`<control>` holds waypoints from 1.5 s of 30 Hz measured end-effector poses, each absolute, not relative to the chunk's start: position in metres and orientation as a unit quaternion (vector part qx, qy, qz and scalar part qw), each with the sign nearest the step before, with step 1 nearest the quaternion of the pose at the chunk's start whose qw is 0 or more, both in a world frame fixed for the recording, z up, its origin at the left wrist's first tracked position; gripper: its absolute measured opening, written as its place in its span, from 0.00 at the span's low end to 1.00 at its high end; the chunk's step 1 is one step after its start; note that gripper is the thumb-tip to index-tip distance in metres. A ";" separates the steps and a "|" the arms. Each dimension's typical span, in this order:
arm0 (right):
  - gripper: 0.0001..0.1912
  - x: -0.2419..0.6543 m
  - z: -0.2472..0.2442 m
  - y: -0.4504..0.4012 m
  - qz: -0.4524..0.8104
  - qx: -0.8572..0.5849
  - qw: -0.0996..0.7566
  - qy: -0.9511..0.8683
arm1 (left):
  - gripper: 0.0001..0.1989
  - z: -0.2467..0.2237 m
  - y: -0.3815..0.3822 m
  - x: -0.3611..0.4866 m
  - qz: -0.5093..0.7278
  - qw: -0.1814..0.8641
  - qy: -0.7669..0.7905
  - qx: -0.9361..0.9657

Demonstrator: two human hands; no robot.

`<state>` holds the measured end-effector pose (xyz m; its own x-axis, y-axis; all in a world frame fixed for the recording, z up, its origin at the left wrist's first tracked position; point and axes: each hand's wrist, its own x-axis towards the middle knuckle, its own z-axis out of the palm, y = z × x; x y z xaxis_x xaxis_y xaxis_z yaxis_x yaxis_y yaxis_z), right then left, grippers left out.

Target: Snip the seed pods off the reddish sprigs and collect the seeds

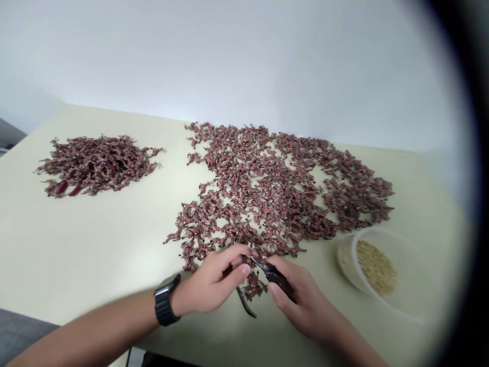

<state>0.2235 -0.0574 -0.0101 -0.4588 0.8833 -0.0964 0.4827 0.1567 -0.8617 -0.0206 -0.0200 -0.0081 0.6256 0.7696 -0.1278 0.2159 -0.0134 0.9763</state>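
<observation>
My left hand, with a dark watch on its wrist, pinches a small brown animal figurine, mostly hidden by the fingers. Wrapped around dark-handled nippers, my right hand points their tip toward the left fingertips. A few brown figurines lie just below, between the hands. Beside them a thin, curved black piece sticks out from under my left hand; its kind is unclear. Past my fingers spreads a wide layer of similar brown figurines.
At the left stands a denser heap of brown figurines, with two dark red handle-like pieces at its front. A translucent round tub holding tan bits is at the right. Behind the pale table rises a white wall.
</observation>
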 end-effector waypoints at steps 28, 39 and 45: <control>0.06 0.225 0.006 -0.065 0.521 -0.481 0.231 -0.666 | 0.16 -0.003 -0.021 -0.013 0.222 0.531 0.382 0.723; 0.16 0.218 0.014 -0.075 0.611 -0.465 0.267 -0.583 | 0.18 -0.006 -0.027 -0.019 0.241 0.350 0.366 0.828; 0.20 0.220 0.017 -0.071 0.820 -0.397 0.231 -0.341 | 0.18 -0.007 -0.019 -0.024 0.243 0.187 0.320 0.896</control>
